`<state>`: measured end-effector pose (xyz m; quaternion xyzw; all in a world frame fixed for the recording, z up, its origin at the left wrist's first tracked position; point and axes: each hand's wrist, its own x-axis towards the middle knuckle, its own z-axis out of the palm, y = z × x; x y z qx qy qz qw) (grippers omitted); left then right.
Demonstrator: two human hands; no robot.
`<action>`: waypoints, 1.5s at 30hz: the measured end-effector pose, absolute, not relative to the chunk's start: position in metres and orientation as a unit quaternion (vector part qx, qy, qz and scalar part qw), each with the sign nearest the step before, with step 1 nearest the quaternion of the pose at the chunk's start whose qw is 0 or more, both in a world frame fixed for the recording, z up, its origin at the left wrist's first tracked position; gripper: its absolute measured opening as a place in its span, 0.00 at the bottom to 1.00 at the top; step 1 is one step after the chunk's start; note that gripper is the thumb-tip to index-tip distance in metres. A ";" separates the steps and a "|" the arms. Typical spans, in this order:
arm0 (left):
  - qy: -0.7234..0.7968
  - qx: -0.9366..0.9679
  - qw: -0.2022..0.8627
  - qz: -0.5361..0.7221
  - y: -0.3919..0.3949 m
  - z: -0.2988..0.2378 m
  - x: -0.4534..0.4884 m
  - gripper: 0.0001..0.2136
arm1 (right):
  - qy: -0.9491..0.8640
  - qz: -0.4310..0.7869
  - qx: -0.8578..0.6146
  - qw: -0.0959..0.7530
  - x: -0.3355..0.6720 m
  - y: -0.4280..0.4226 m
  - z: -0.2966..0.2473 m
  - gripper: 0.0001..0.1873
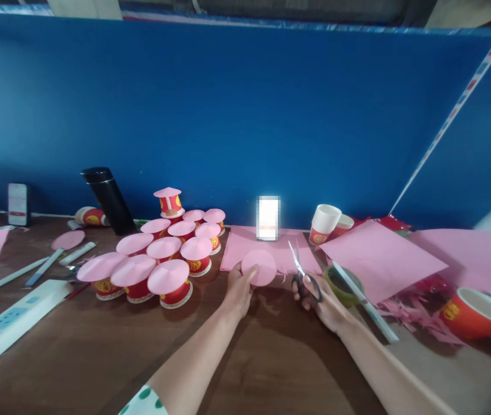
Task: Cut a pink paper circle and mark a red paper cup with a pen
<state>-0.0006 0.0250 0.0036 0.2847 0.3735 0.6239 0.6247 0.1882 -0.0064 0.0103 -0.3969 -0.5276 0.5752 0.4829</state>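
My left hand (pixel 239 293) pinches the left edge of a round pink paper disc (pixel 259 266), thumb on top. In my right hand (pixel 317 297) is a pair of scissors (pixel 301 271) with dark handles; its blades are parted and point up, a little to the right of the disc and not touching it. Behind both hands lies a stack of pink paper sheets (pixel 237 245). Left of my hands stand several red paper cups with pink cone-shaped paper tops (pixel 168 278), one of them raised at the back.
A blurred bright phone-like rectangle (pixel 268 218) stands behind the disc. To the right are white-lined cups (pixel 327 219), a roll of tape (pixel 344 285), pink sheets (pixel 381 259) and pink scraps (pixel 418 317). A power strip (pixel 16 323), black bottle (pixel 109 199) and phone (pixel 18 204) are at left.
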 end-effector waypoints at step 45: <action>0.397 0.325 0.607 0.607 0.000 0.011 0.004 0.12 | -0.611 0.334 -0.476 0.537 0.171 -0.005 0.001 0.16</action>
